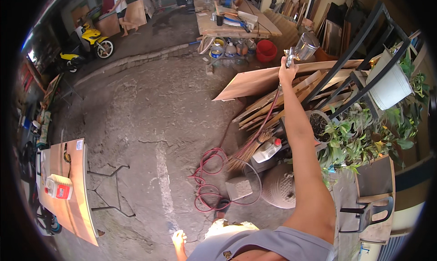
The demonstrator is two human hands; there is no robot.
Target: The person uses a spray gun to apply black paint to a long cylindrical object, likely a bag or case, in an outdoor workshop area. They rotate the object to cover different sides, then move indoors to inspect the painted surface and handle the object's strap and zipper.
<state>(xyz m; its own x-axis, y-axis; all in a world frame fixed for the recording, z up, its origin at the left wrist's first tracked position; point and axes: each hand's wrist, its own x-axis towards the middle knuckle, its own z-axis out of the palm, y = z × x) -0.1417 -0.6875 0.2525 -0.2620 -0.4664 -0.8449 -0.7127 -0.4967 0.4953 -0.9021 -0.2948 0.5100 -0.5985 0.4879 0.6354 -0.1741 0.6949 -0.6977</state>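
**K:** Spray gun (pixel 301 49) status?

**R:** Held up at full reach in the right hand (pixel 287 72), fingers closed round the grip. Metal cup sits on top of the gun, tilted. It is upper right of the head view, out over the leaning plywood sheet (pixel 264 79).

**K:** Hose?

**R:** Red hose (pixel 210 179) drops from the gun along the forearm, runs past the wood stack and ends in loose coils on the concrete floor (pixel 136 120). A concrete block (pixel 239 188) lies just beside the coils.

**K:** Left hand?

**R:** Left hand (pixel 179 238) hangs low at the bottom edge, loosely curled, holding nothing that I can see.

**K:** Around the gun?

**R:** Stacked boards (pixel 273 111) under the sheet, a black metal frame (pixel 359 51) leaning to the right of it, a white bucket (pixel 390 86) and potted plants (pixel 359 138) beyond. A broom (pixel 248 149) and a white jug with red cap (pixel 267 149) sit below the arm.

**K:** Further out?

**R:** Board on a stand (pixel 73 188) at far left with a white and red can (pixel 59 187) on it. Cluttered workbench (pixel 232 24) at top, red bucket (pixel 266 50) beneath. Yellow motorbike (pixel 91 42) and another person (pixel 119 6) at upper left, well apart.
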